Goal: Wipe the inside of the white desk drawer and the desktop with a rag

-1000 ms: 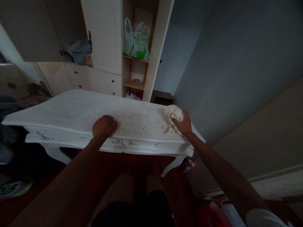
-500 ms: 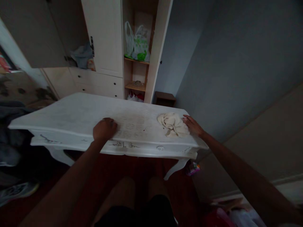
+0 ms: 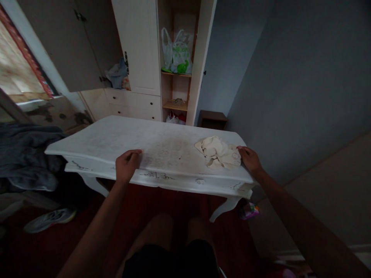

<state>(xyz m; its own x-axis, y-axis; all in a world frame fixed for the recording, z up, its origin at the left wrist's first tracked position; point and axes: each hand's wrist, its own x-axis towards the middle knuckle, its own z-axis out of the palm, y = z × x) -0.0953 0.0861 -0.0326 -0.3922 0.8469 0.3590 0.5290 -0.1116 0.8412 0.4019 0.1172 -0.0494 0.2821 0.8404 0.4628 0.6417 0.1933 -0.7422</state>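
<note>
A white table (image 3: 124, 133) with carved drawer fronts spans the middle of the view, its top smudged grey near the centre. On its right part lies a crumpled cream cloth (image 3: 216, 150). My right hand (image 3: 249, 159) pinches the right edge of this cloth at the table's right end. Over the front edge, left of centre, my left hand (image 3: 126, 165) is closed, thumb and fingers together; whether anything small is between them cannot be seen. A small dark speck (image 3: 179, 158) lies on the tabletop between my hands.
Behind the table stands a white wardrobe (image 3: 139, 46) with open doors and plastic bags (image 3: 181, 56) on a shelf. A brown box (image 3: 212, 119) sits by the grey wall. Grey clothing (image 3: 29, 154) is heaped at left, above a shoe (image 3: 50, 219) on the red floor.
My right hand has closed on the cloth's edge, and the cloth's right part is spread out more. My left hand has turned, bringing its thumb and fingers into view. The camera view has shifted left.
</note>
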